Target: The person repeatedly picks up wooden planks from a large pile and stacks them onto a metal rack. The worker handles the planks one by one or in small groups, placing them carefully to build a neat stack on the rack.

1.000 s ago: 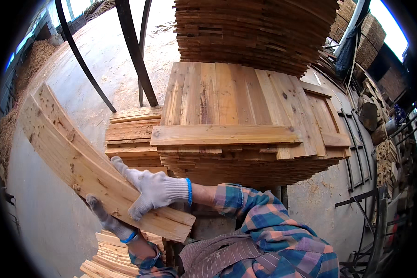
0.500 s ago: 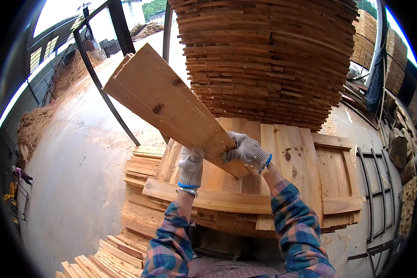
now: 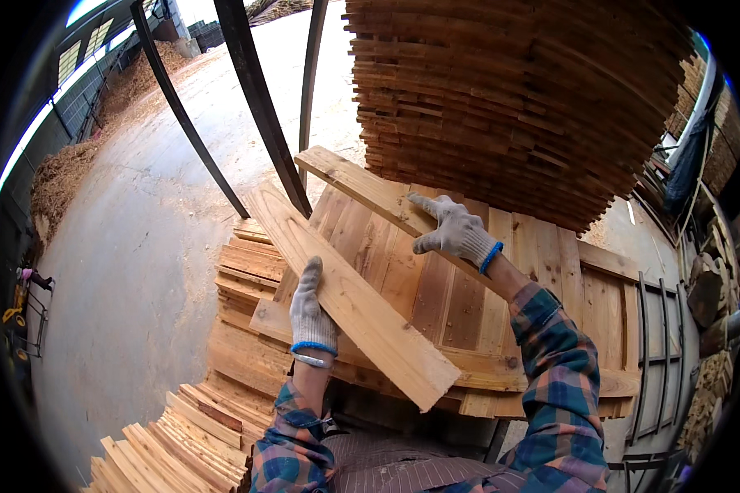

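Note:
White knitted work gloves with blue cuffs cover both hands. My left hand (image 3: 311, 316) grips a pale wooden plank (image 3: 358, 304) by its left edge, thumb on the top face. This plank slants from the upper left down toward my waist. Farther off, my right hand (image 3: 456, 232) holds a second plank (image 3: 358, 182), its thumb and fingers apart across the board. That plank is tipped on its side, and its near end is hidden by my right arm. Beneath both lies a layer of boards laid side by side (image 3: 444, 300), with a crosswise board (image 3: 489, 371) along its near side.
A tall stack of planks (image 3: 510, 107) rises just beyond. More boards are piled on the left (image 3: 243, 345) and lower left (image 3: 169, 444). Dark metal posts (image 3: 259, 99) stand at the upper left. A metal frame (image 3: 661, 353) lies on the right floor, and wood shavings (image 3: 78, 181) heap along the wall.
The boards held together in both hands have come apart into two planks, one in each hand. Both are lower, over the layer of boards. My view has shifted slightly left.

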### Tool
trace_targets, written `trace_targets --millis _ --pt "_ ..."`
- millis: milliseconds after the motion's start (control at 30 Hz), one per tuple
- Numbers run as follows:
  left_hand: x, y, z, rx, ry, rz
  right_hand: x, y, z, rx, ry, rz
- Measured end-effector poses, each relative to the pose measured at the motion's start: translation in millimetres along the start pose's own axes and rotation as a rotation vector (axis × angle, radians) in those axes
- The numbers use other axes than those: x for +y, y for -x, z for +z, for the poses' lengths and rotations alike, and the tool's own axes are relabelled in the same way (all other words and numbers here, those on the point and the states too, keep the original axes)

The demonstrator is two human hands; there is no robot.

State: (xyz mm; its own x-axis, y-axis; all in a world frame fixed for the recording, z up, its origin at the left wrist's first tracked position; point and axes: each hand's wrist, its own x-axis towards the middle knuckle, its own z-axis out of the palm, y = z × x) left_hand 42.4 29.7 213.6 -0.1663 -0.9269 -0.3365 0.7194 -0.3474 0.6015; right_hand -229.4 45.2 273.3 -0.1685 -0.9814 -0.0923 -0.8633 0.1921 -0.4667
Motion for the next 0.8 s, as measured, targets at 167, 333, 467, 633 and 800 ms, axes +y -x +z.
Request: trace_targets --millis 167,333,467,633,800 --pt "-13.7 -14.4 -74.4 0.080 -0.196 -0.100 48.5 -72.8 47.1 -0.084 0.270 0.058" --pt "-17.2 4.3 -97.4 -0.159 -0.947 0.452 69.7 -115.0 58.7 -0.084 0.232 0.120" --pt "-17.0 7.6 -103.1 -0.244 -1.067 0.546 73.3 -127.9 54.9 -0.106 0.324 0.153" --pt "-29.9 -7.5 -113.6 -0.299 -0.843 0.466 80.0 -109.6 67.0 0.117 0.555 0.149" --pt "-18.8 -7.4 -59.7 -0.118 -0.388 -0.156 -15.9 16.2 88.1 -0.301 -0.798 -0.031"
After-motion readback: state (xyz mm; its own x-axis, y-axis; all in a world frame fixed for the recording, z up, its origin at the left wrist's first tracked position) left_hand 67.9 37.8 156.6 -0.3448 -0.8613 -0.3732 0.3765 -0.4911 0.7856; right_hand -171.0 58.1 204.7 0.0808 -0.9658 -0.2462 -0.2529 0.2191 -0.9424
